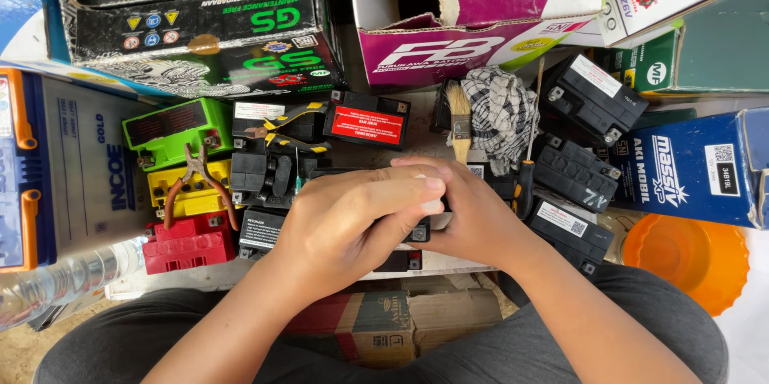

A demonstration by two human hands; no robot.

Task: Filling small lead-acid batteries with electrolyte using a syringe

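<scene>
Black battery (416, 233) under both hands; I see left hand (352, 220) and right hand (473, 216) w/ fingers (416, 184) curled shut on it, pliers (196, 180) at 9 o'clock.

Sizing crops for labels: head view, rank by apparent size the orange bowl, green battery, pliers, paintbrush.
1. orange bowl, partly cut off by the blue box
2. green battery
3. pliers
4. paintbrush; close to the pliers, so unsure

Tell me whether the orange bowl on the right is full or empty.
Empty. The orange bowl shows only its bare inner surface; nothing lies inside the visible part. Its lower right portion is cut off by the knee and white surface.
</scene>
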